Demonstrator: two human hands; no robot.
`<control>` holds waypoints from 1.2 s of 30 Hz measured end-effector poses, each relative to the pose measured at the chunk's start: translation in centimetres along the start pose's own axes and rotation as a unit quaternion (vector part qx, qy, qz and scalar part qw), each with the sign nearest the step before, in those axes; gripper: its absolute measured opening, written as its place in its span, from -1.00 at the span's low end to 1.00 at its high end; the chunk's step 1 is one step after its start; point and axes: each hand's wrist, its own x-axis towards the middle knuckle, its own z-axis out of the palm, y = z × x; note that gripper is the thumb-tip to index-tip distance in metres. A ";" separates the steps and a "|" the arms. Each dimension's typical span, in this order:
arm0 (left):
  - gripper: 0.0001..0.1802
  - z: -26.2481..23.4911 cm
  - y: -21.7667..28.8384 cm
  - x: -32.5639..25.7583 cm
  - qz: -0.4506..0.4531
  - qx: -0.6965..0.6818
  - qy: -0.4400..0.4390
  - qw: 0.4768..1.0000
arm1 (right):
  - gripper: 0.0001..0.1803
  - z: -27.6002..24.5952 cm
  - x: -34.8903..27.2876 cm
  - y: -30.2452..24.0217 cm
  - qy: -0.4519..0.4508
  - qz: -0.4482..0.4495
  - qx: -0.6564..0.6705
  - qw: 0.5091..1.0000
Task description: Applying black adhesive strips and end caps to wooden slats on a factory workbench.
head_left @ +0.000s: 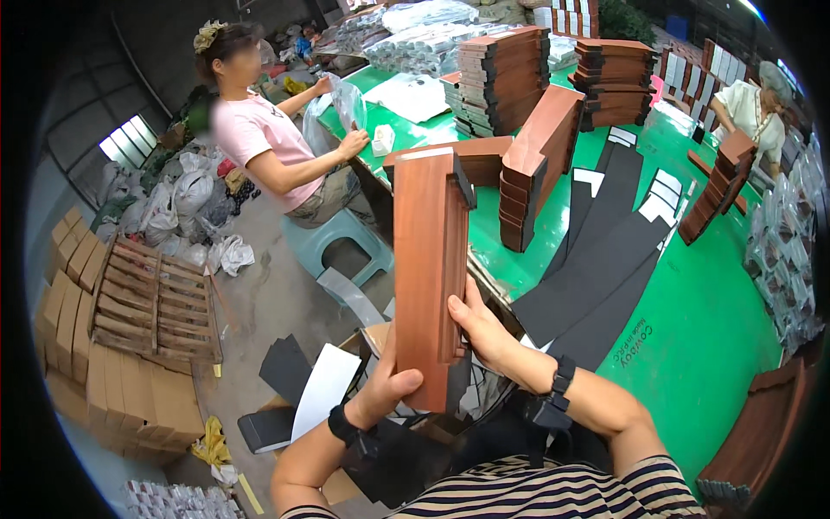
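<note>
A person in a striped shirt looks down at their own two hands, which hold a flat reddish-brown wood-grain box [430,259] upright in front of them. The left hand [386,387] has its grip closed around the box's lower left corner, thumb across the front face. The right hand [481,326] presses against the box's right edge, fingers curled behind it and thumb on the front. Both wrists wear black bands. The box stands above the person's lap, just off the near edge of a green surface [709,303].

On the green surface lie long black sheets [605,259] with small white cards at their far ends. Beside them, a row of reddish-brown boxes [538,164] leans on its side, and taller stacks of the same boxes [501,78] stand farther back.

To the left, a seated person in a pink shirt [259,138] sits on a pale green plastic stool [337,242] and handles a clear plastic bag [341,108] at the surface's far end. At the far right, another person in a light shirt [752,108] bends over another pile of boxes.

On the concrete floor at left are a wooden pallet [156,303] and flattened brown cartons [112,389].
</note>
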 end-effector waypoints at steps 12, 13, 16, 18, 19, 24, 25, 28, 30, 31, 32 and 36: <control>0.17 2.7 9.0 7.0 0.075 -0.004 -0.026 0.997 | 0.20 -0.8 1.8 -11.8 -0.007 -0.233 -0.101 0.967; 0.18 3.9 9.3 7.2 0.073 -0.001 0.002 0.997 | 0.22 -1.3 1.0 -12.5 -0.007 -0.227 -0.091 0.970; 0.26 5.3 8.1 8.7 0.007 -0.022 -0.009 1.000 | 0.26 -3.3 -0.4 -12.7 0.048 -0.223 -0.075 0.971; 0.29 6.1 7.4 8.7 -0.016 -0.046 0.004 0.999 | 0.27 -4.9 -0.8 -12.7 0.042 -0.205 -0.113 0.971; 0.30 7.0 7.1 9.5 -0.034 -0.059 0.010 0.998 | 0.27 -6.1 -0.5 -12.9 0.036 -0.196 -0.135 0.971; 0.34 9.6 6.0 13.1 -0.081 -0.001 -0.062 0.995 | 0.16 -10.2 -2.4 -13.6 0.097 -0.206 -0.044 0.973; 0.36 10.0 5.4 14.2 -0.094 0.021 -0.104 0.990 | 0.11 -11.7 -2.5 -12.9 0.123 -0.224 -0.075 0.964; 0.30 12.3 2.4 17.9 -0.023 0.071 -0.188 0.979 | 0.08 -16.5 -4.5 -11.0 0.137 -0.200 -0.070 0.968; 0.25 12.8 -0.1 19.1 0.027 0.120 -0.208 0.970 | 0.16 -16.5 -5.3 -12.4 0.169 -0.155 -0.021 0.973; 0.25 13.3 -1.7 19.6 0.037 0.115 -0.214 0.969 | 0.15 -16.5 -6.4 -13.1 0.190 -0.116 -0.009 0.975; 0.24 13.8 -3.3 19.8 0.043 0.111 -0.216 0.969 | 0.13 -17.1 -7.0 -12.7 0.195 -0.105 -0.019 0.975; 0.20 17.0 -5.3 20.1 -0.033 -0.037 -0.242 0.969 | 0.28 -19.3 -11.6 -12.9 0.219 -0.016 -0.050 0.974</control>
